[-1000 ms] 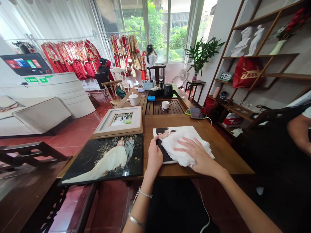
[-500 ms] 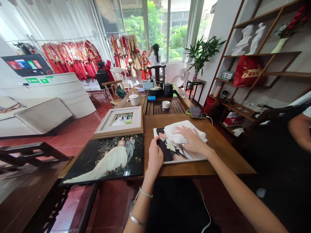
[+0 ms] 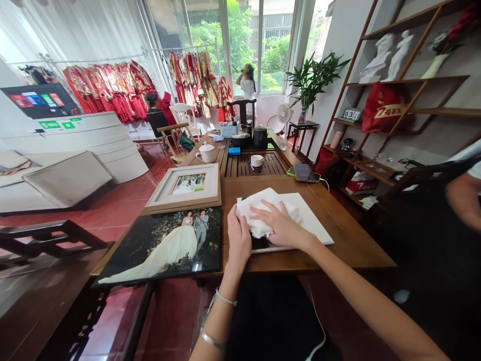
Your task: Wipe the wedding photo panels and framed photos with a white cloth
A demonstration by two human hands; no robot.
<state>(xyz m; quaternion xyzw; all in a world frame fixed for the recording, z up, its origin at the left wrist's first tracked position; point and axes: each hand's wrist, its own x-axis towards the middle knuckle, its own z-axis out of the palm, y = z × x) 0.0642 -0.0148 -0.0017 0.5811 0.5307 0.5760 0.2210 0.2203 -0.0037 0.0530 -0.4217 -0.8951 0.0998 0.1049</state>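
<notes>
On the near part of the table lies a photo panel [image 3: 319,231], with a pale right side and a dark lower left corner. My left hand [image 3: 239,235] is closed at its left edge, thumb over the top side. A bunched white cloth [image 3: 259,200] covers much of the panel's left half. My right hand [image 3: 280,223] holds this cloth down against the surface, its fingers spread across the top. Left of my left hand is a dark, glossy wedding photo panel [image 3: 169,245]. Behind that sits a light-framed picture [image 3: 184,184] with a wide white mat.
A wooden table [image 3: 353,245] bears a lidded white cup [image 3: 206,152], a slatted tea tray [image 3: 240,166] with a white cup [image 3: 257,160], and a phone [image 3: 304,173] on a cable. At right, a person's arm [image 3: 466,200] shows beside a shelf [image 3: 413,82].
My right hand and the cloth have moved left across the panel, uncovering its pale right side and hiding the pictured figures. My left hand stays at the left edge.
</notes>
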